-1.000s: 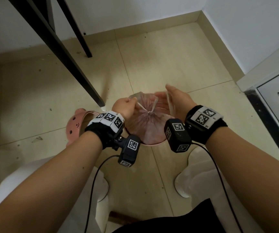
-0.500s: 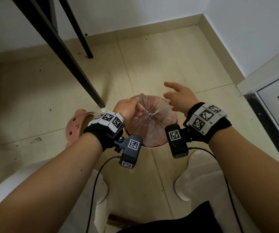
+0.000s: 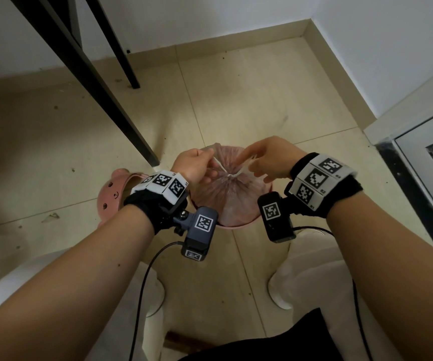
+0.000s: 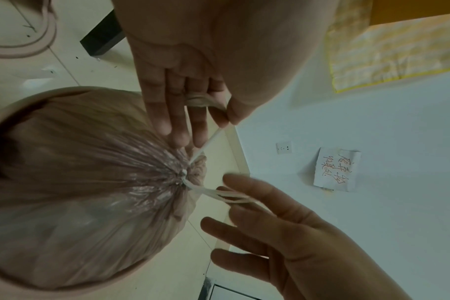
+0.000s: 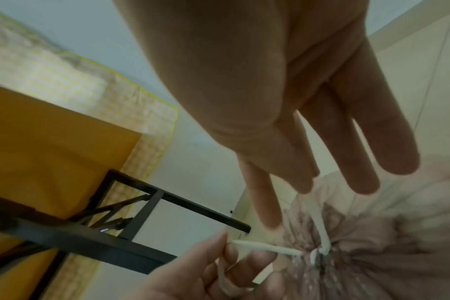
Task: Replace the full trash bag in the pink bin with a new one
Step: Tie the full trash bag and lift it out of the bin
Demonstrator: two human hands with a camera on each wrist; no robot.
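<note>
Trash bag [image 3: 232,201] cinched; left hand [image 3: 194,165] pinches drawstring [image 4: 210,142]; wall note [image 4: 337,169] apparently illegible.

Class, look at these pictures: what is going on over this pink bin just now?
A person is closing the full trash bag that sits in the pink bin. The bag's mouth is gathered to a bunch at the middle. The left hand pinches one white drawstring pulled taut; the right hand, fingers spread, has the other drawstring loop lying across them. The bag is not yet lifted out. A pink lid lies on the floor beside the bin.
</note>
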